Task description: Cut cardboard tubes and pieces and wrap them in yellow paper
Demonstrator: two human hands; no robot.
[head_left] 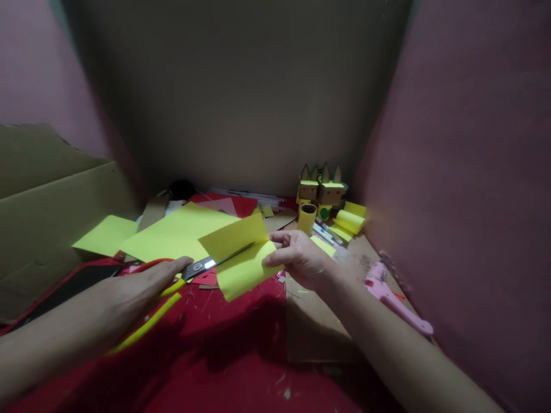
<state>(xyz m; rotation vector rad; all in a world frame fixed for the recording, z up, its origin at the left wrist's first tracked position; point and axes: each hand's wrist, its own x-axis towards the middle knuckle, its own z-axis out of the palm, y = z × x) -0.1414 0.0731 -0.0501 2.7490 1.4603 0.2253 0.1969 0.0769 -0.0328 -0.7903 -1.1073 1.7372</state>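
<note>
My left hand (142,287) is closed round the handles of a pair of scissors (198,268), with red and yellow grips. Their blades reach into a piece of yellow paper (245,269), which is cut part of the way across and splits into an upper and a lower flap. At the paper's right edge, my right hand (299,258) pinches it between thumb and fingers. Both hands are held above the red surface. A larger yellow sheet (172,229) lies behind the scissors.
Cardboard animal figures (331,192) stand at the back right, behind a yellow tube (307,219) and several markers (327,232). A pink glue gun (398,301) lies right of a cardboard sheet (318,332). Cardboard (51,212) stands on the left. Paper scraps dot the red cloth (241,367).
</note>
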